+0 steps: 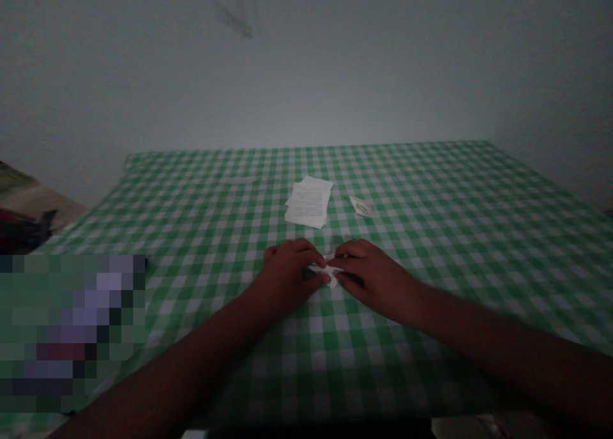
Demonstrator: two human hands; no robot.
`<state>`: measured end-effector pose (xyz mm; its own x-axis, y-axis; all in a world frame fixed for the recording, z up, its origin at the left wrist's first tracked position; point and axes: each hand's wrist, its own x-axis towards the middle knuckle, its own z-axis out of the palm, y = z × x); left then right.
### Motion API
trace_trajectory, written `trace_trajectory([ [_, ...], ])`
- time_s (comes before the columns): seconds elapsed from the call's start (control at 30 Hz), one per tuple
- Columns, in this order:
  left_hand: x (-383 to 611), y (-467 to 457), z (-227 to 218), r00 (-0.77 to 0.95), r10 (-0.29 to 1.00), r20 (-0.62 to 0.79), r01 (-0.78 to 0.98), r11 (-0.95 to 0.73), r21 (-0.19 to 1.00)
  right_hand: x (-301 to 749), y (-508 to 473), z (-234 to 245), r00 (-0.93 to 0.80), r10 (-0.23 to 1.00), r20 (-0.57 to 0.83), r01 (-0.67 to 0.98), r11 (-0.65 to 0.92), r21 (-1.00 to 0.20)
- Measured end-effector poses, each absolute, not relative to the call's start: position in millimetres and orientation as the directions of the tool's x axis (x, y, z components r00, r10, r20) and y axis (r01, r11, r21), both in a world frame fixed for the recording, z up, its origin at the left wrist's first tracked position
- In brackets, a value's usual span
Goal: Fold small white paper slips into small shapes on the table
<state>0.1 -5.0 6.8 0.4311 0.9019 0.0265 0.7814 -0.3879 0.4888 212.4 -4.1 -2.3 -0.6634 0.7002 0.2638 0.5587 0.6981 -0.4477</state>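
Between my two hands, low over the checked cloth, is a small piece of folded white paper [331, 278]. My left hand [293, 273] pinches its left side, thumb below and fingers above. From the other side my right hand [371, 273] grips the paper with thumb and fingertips. The fingers cover much of it, so its full shape is hidden. Just beyond my hands lies a stack of printed sheets [309, 202], slightly fanned. To the right of the stack rests a small folded paper piece [361, 206] with dark marks.
A green and white checked tablecloth [191, 222] covers the table up to a plain wall [306, 75]. A thin pale strip [241, 181] lies at the back left. At the left edge, a pixelated area hides an object. Dim light darkens the near edge.
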Motion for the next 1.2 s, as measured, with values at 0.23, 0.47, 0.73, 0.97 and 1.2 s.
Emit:
trace_trajectory([
  [0.23, 0.4, -4.4, 6.8, 0.413, 0.911, 0.016, 0.785, -0.365, 0.502, 212.4, -2.7, -2.3, -0.683, 0.682, 0.261, 0.562, 0.719, -0.409],
  [0.47, -0.4, -1.9, 7.8, 0.417, 0.909, 0.023, 0.774, -0.368, 0.515, 209.5, -8.9, 5.3, -0.728, 0.668, 0.157, 0.631, 0.741, -0.230],
  [0.73, 0.9, -2.0, 9.1, 0.415, 0.909, 0.032, 0.777, -0.373, 0.507, 208.4, -4.2, 3.0, -0.683, 0.698, 0.216, 0.606, 0.706, -0.367],
  [0.97, 0.1, -0.2, 6.9, 0.414, 0.910, 0.024, 0.781, -0.369, 0.504, 207.0, -1.0, 0.0, -0.642, 0.731, 0.232, 0.588, 0.663, -0.463],
  [1.2, -5.1, 6.7, 9.1, 0.483, 0.876, -0.019, 0.743, -0.398, 0.538, 207.4, -0.9, -0.4, -0.650, 0.726, 0.227, 0.602, 0.673, -0.430],
])
